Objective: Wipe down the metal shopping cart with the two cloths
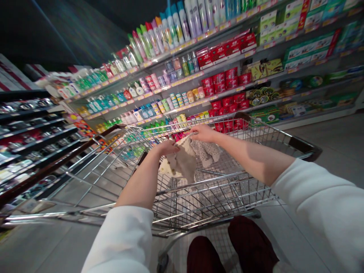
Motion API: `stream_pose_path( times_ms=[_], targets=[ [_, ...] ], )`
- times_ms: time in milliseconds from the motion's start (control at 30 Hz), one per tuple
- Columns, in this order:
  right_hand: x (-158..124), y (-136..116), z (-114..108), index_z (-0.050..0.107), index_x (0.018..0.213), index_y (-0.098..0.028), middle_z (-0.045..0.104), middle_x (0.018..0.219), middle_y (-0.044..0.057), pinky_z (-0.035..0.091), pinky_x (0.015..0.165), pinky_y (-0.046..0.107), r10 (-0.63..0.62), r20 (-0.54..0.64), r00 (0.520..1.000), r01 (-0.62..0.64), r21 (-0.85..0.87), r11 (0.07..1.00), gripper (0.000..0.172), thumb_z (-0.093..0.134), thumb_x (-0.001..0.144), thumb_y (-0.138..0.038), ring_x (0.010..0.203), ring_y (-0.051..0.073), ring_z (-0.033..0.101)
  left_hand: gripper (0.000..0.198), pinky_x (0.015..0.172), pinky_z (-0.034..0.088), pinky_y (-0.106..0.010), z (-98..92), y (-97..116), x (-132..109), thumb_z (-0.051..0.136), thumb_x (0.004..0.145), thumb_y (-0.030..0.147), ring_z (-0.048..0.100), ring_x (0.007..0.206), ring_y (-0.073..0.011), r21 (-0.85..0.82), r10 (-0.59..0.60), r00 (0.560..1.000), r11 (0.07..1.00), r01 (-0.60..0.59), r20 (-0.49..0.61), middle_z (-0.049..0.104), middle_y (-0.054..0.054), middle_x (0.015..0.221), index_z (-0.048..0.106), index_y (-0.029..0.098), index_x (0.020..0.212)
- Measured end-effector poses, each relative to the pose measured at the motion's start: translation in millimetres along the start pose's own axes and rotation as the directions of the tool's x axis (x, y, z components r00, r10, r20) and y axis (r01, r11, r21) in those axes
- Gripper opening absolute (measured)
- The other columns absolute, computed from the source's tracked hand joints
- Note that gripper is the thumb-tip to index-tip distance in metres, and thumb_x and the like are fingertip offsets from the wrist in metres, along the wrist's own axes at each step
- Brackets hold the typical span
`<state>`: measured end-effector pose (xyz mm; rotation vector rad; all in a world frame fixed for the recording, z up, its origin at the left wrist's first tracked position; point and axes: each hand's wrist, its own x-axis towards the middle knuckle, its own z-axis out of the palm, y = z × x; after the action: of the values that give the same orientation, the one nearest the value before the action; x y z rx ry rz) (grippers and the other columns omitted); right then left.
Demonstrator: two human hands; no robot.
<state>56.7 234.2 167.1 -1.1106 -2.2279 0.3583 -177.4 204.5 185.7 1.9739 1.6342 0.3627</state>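
Observation:
My left hand [170, 147] is closed on the edge of a cream cloth [184, 161] with a few dark dots at its lower left. The fingers of my right hand [203, 133] pinch the cloth at its upper right edge. Beside the cream part hangs a grey patterned cloth [207, 151]; I cannot tell whether the two are one piece. Both hang limp inside the wire basket of a metal shopping cart [199, 178], and the kind of item is unclear.
Beyond the cart runs a long shelf [159, 93] of bottles, spray cans, red tubs [218, 81] and boxes. At left another rack [22, 132] holds many small goods. The cart's brown corner bumper [305, 148] juts out at right over the tiled floor [321, 212].

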Motion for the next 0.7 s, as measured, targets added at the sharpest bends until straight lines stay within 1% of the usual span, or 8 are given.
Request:
stream_pose_path(
  times_ms=[133, 200, 300, 367, 467, 567, 633, 700],
  targets=[
    [-5, -6, 0, 0.076, 0.104, -0.018, 0.076, 0.103, 0.001, 0.044, 0.084, 0.023, -0.091, 0.204, 0.975, 0.084, 0.044, 0.995, 0.027, 0.069, 0.079, -0.027, 0.095, 0.016, 0.065, 0.012, 0.055, 0.042, -0.025, -7.5, -5, 1, 0.069, 0.060, 0.023, 0.057, 0.062, -0.0187, 0.024, -0.080, 0.989, 0.996, 0.083, -0.125, 0.053, -0.001, 0.053, 0.058, 0.018, 0.056],
    [-7, -7, 2, 0.077, 0.104, -0.020, 0.076, 0.102, -0.001, 0.046, 0.084, 0.021, -0.130, 0.347, 0.929, 0.114, 0.068, 0.991, 0.028, 0.071, 0.077, -0.025, 0.094, 0.014, 0.066, 0.006, 0.055, 0.042, -0.024, -8.5, -2, -1, 0.064, 0.061, 0.022, 0.056, 0.061, -0.0171, -0.032, -0.070, 0.988, 0.997, 0.066, -0.140, 0.055, 0.000, 0.056, 0.061, 0.018, 0.064],
    [-8, -3, 4, 0.079, 0.098, -0.023, 0.078, 0.097, -0.003, 0.048, 0.083, 0.020, -0.130, 0.473, 0.871, 0.115, 0.059, 0.992, 0.026, 0.075, 0.073, -0.022, 0.091, 0.014, 0.068, 0.021, 0.059, 0.045, -0.024, -6.4, 8, -6, 0.059, 0.064, 0.022, 0.059, 0.064, -0.0150, -0.168, -0.007, 0.994, 0.986, -0.012, -0.109, 0.065, -0.002, 0.070, 0.067, 0.016, 0.082],
    [-6, 2, 4, 0.078, 0.102, -0.021, 0.077, 0.103, 0.001, 0.049, 0.086, 0.023, -0.077, 0.453, 0.888, 0.082, 0.008, 0.997, 0.030, 0.075, 0.073, -0.023, 0.096, 0.018, 0.069, 0.030, 0.062, 0.047, -0.023, -4.9, 13, -9, 0.058, 0.063, 0.023, 0.061, 0.068, -0.0139, -0.253, 0.044, 0.995, 0.965, -0.064, -0.084, 0.069, -0.002, 0.079, 0.069, 0.017, 0.091],
    [-4, 11, 2, 0.066, 0.130, -0.016, 0.068, 0.129, 0.011, 0.047, 0.095, 0.031, 0.028, 0.313, 0.949, -0.004, -0.076, 0.997, 0.054, 0.072, 0.077, -0.027, 0.115, 0.027, 0.063, 0.035, 0.064, 0.049, -0.023, -4.3, 17, -12, 0.059, 0.060, 0.021, 0.063, 0.071, -0.0141, -0.330, 0.092, 0.994, 0.938, -0.103, -0.051, 0.072, -0.003, 0.084, 0.070, 0.017, 0.093],
    [-4, 12, 0, 0.052, 0.145, -0.019, 0.059, 0.142, 0.011, 0.046, 0.099, 0.033, 0.043, 0.253, 0.967, -0.023, -0.082, 0.996, 0.071, 0.072, 0.077, -0.027, 0.123, 0.027, 0.059, 0.037, 0.063, 0.048, -0.024, -4.5, 18, -14, 0.062, 0.057, 0.018, 0.064, 0.070, -0.0149, -0.397, 0.115, 0.993, 0.912, -0.100, 0.016, 0.072, -0.004, 0.081, 0.072, 0.017, 0.093],
    [-6, 9, 0, 0.061, 0.137, -0.020, 0.066, 0.133, 0.007, 0.048, 0.095, 0.029, -0.002, 0.323, 0.946, 0.019, -0.051, 0.999, 0.065, 0.074, 0.074, -0.025, 0.116, 0.024, 0.063, 0.038, 0.064, 0.048, -0.024, -4.6, 20, -15, 0.064, 0.057, 0.016, 0.064, 0.071, -0.0148, -0.451, 0.152, 0.987, 0.886, -0.109, 0.060, 0.073, -0.003, 0.082, 0.073, 0.017, 0.094],
    [-8, 4, 3, 0.073, 0.118, -0.021, 0.075, 0.113, 0.002, 0.050, 0.085, 0.025, -0.039, 0.412, 0.910, 0.050, -0.016, 0.999, 0.049, 0.075, 0.070, -0.022, 0.101, 0.021, 0.067, 0.037, 0.065, 0.048, -0.024, -4.6, 23, -16, 0.065, 0.058, 0.015, 0.064, 0.074, -0.0147, -0.492, 0.190, 0.978, 0.862, -0.124, 0.085, 0.073, -0.003, 0.084, 0.074, 0.016, 0.094]
  ],
)
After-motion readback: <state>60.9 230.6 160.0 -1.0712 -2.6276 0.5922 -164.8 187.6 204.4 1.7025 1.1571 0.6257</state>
